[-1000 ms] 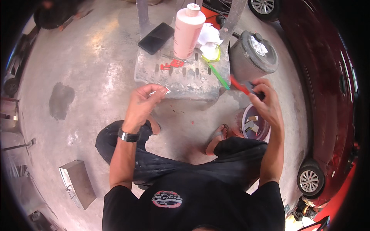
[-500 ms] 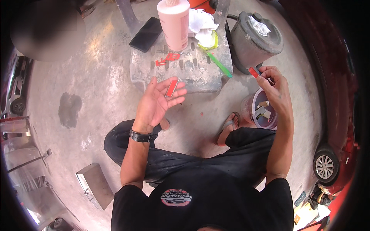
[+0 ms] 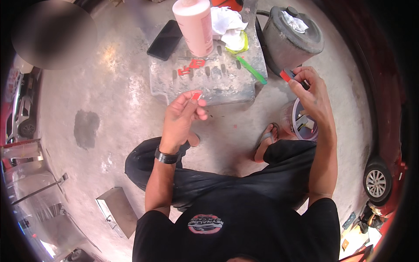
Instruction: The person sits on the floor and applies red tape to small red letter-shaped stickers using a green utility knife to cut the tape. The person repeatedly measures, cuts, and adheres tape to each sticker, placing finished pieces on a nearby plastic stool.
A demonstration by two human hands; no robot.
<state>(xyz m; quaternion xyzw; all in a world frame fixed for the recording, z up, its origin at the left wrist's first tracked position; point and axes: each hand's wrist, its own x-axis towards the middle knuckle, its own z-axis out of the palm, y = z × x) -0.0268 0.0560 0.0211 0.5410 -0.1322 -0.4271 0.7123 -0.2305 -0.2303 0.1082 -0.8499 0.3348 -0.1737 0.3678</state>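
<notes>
My left hand (image 3: 175,127) is closed, thumb pressed on a small flat strip with a red face (image 3: 197,95), just off the near edge of a worn grey plastic chair seat (image 3: 227,92). To the right, my right hand (image 3: 316,98) pinches a small dark piece with a red face (image 3: 284,75) between thumb and fingers. Red letter-like pieces (image 3: 197,63) lie on the seat. Beside them rests a slim green tool (image 3: 253,71), its exact kind unclear.
On the seat stand a pink bottle (image 3: 195,32), a black phone (image 3: 165,40) and a white cloth (image 3: 228,22). A grey lidded canister (image 3: 283,48) and a clear bucket with tools (image 3: 288,118) are at right. A metal box (image 3: 120,212) lies left; a red car's wheel (image 3: 377,183) is far right.
My left hand has turned and closed its thumb over the red strip that lay on its open fingers. My right hand still pinches its piece, slightly higher. The whole view has shifted a little.
</notes>
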